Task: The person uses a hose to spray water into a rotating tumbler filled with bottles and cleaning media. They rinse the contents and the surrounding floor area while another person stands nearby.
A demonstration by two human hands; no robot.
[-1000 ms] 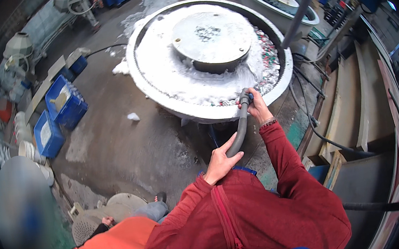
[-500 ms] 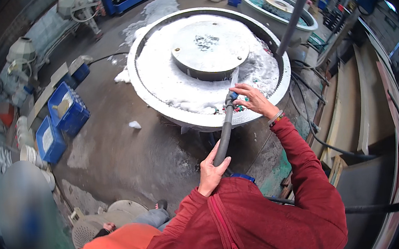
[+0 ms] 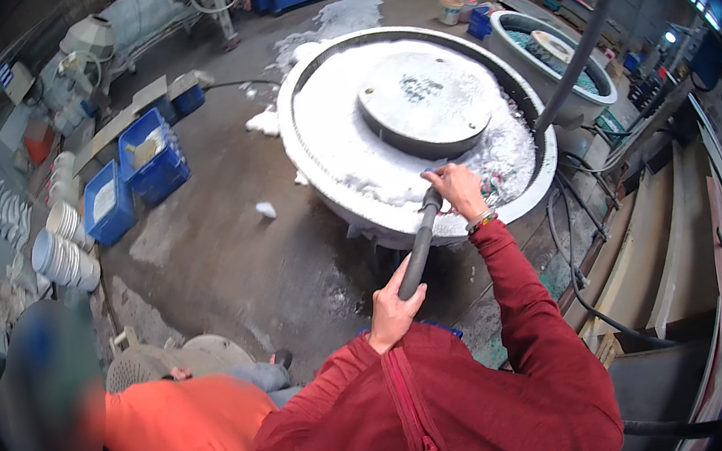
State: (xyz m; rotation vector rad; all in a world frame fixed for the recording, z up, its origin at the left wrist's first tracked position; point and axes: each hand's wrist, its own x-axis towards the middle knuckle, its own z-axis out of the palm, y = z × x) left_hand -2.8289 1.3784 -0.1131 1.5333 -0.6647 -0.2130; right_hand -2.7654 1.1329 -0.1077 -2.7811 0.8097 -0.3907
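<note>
My left hand [image 3: 395, 312] wraps round the lower end of a dark grey hose [image 3: 421, 256]. My right hand [image 3: 459, 189] closes over the hose's nozzle end, at the near rim of a big round tub [image 3: 297, 148]; its fingers partly cover the nozzle. White foam [image 3: 321, 110] fills most of the tub's ring. In the middle rises a flat round metal hub [image 3: 431, 97], wet on top. Small red and green pieces [image 3: 494, 185] show through thinner foam just right of my right hand.
A person in an orange top [image 3: 189, 437] sits close on my left. Blue crates [image 3: 154, 164] and stacked white buckets [image 3: 66, 259] stand farther left. A second round tub [image 3: 599, 87] is at the back right. A slanting pole [image 3: 581, 49] crosses the big tub's right edge. Hoses [image 3: 576, 277] trail along the right.
My right hand has gone from spread fingers at the nozzle to a closed grip over it. The water stream seen earlier no longer shows. The view has swung left.
</note>
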